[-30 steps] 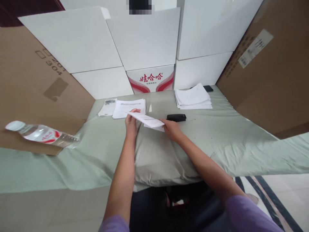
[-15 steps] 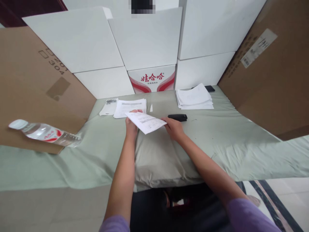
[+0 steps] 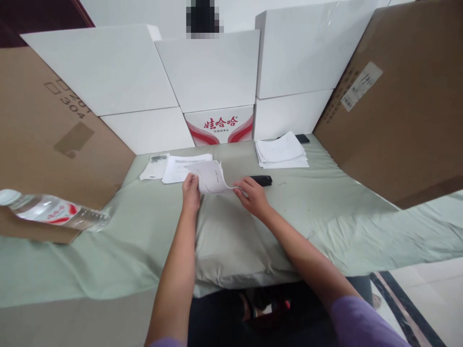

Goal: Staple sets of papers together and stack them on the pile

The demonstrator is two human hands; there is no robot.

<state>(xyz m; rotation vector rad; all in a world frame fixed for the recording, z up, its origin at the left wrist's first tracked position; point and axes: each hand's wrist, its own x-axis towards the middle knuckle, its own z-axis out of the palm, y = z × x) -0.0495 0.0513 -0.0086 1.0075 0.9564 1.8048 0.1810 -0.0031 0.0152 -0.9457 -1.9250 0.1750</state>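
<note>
Printed paper sheets (image 3: pixel 209 178) are held above the cloth between both hands, bent upward at the right side. My left hand (image 3: pixel 191 190) is closed on their left edge, thumb on top. Fingers of my right hand (image 3: pixel 252 195) pinch the right edge. Just behind the right hand lies a black stapler (image 3: pixel 262 180), partly hidden by it. Beyond the left hand rests a printed paper stack (image 3: pixel 173 168), overlapped in view by the held sheets. A small clear packet (image 3: pixel 154 167) with dark bits in it is beside that stack.
A thicker paper stack (image 3: pixel 282 152) sits at the back right, with a black phone (image 3: pixel 303 139) behind it. White boxes (image 3: pixel 217 72) wall the back. Large cardboard boxes (image 3: pixel 408 111) stand at both sides. A water bottle (image 3: pixel 54 210) leans at the left on the green cloth (image 3: pixel 231 241).
The held sheets have turned from flat and slanted to curled, their right side bending up. My left thumb now shows on top. The whole view has shifted slightly.
</note>
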